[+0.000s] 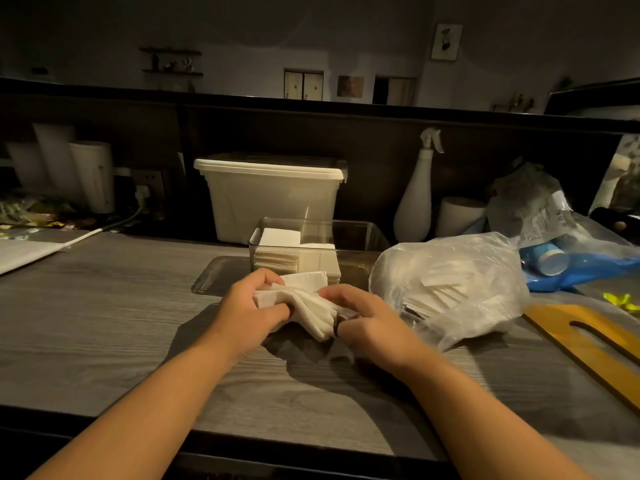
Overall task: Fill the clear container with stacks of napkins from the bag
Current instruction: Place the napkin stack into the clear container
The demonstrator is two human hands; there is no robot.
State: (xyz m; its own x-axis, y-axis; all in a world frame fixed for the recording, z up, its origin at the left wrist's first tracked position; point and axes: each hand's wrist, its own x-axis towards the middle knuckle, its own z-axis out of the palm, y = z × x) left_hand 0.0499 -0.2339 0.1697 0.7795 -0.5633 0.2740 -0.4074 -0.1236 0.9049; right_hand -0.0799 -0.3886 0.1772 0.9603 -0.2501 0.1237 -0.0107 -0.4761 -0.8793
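A clear container [360, 233] stands mid-counter with two stacks of white napkins [280, 239] in its left part. Just in front of it, both my hands hold a loose, fanned bunch of white napkins [311, 306] low over the counter. My left hand [249, 303] grips the bunch's left end with curled fingers. My right hand [367, 315] pinches its right end. To the right lies a translucent plastic bag [450, 289] with more napkins inside.
A clear lid [218, 275] lies flat left of the container. Behind stands a white lidded bin [273, 195], a white spray bottle [415, 199] and a paper roll [457, 216]. Right: blue plastic bag [581, 268], wooden board [588, 337]. Grey counter [104, 306] stretches left.
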